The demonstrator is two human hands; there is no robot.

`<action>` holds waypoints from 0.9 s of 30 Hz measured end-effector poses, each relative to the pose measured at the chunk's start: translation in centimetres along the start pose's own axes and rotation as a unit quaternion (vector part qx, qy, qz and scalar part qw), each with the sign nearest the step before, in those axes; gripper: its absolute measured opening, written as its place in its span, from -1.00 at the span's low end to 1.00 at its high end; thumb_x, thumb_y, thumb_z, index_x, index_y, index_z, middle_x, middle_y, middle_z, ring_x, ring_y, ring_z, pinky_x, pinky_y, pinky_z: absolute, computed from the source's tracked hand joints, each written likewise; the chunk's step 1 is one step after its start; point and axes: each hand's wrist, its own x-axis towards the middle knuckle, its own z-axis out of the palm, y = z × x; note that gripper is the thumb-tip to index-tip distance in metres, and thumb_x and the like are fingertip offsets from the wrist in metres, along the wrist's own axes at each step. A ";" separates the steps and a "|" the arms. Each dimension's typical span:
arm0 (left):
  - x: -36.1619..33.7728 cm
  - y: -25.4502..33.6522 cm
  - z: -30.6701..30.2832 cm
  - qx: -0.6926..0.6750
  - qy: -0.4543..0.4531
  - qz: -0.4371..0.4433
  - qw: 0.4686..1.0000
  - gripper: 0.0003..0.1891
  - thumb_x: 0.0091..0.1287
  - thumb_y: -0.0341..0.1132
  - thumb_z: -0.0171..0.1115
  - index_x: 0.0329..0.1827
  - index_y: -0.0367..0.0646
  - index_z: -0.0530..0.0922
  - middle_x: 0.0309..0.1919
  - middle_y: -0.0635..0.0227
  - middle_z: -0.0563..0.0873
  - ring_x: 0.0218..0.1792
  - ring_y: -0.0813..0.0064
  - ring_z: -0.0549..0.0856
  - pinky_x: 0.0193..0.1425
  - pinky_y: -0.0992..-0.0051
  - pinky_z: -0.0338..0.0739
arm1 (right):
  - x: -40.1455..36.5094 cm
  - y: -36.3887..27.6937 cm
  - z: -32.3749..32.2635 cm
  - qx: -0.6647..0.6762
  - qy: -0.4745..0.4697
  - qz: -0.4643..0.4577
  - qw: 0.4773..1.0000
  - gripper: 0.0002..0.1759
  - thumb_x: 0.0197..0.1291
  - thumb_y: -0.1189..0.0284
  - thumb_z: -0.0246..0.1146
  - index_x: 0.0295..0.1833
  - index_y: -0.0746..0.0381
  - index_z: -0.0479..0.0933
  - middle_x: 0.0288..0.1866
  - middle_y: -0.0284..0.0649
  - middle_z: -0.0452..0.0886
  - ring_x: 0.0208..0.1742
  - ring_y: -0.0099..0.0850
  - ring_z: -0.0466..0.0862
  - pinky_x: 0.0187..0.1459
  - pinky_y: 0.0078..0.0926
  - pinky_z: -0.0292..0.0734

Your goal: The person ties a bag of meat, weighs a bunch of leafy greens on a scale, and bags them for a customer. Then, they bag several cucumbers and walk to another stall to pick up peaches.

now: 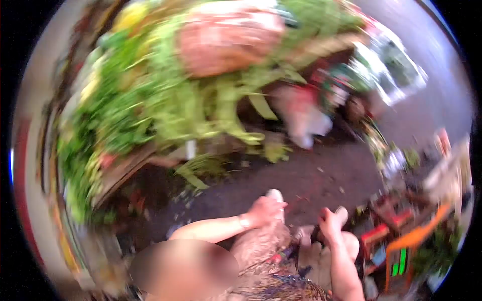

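Note:
My left hand [265,211], with a band at its wrist, is in the lower middle, above patterned brownish clothing [258,246]. A small pale thing [274,194] shows just beyond its fingers; whether the hand holds it cannot be made out. To the right, my right hand [330,221] is over my lap, fingers bent and smeared by motion. Beside it is another pale shape [341,215], too blurred to name. The two hands are apart.
Leafy greens [120,100] and long green stalks [226,108] cover a stall, with a large pinkish bundle [231,37] on top. Plastic-wrapped greens [394,65] lie at upper right. An orange-edged device [422,228] with a green display [399,262] stands lower right. Dark ground [321,173] lies between.

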 end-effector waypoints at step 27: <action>-30.7 12.3 -28.0 -0.026 0.481 -0.418 0.770 -0.80 0.25 -0.37 0.15 -0.08 -0.06 0.59 -0.18 0.31 0.69 -0.11 0.23 0.64 -0.04 0.24 0.43 | -6.4 -41.6 -21.1 0.316 -0.056 -0.137 0.937 -0.81 0.29 0.55 0.12 -0.01 0.26 0.51 -0.42 -0.44 0.47 -0.51 -0.69 0.39 -0.50 -0.72 0.26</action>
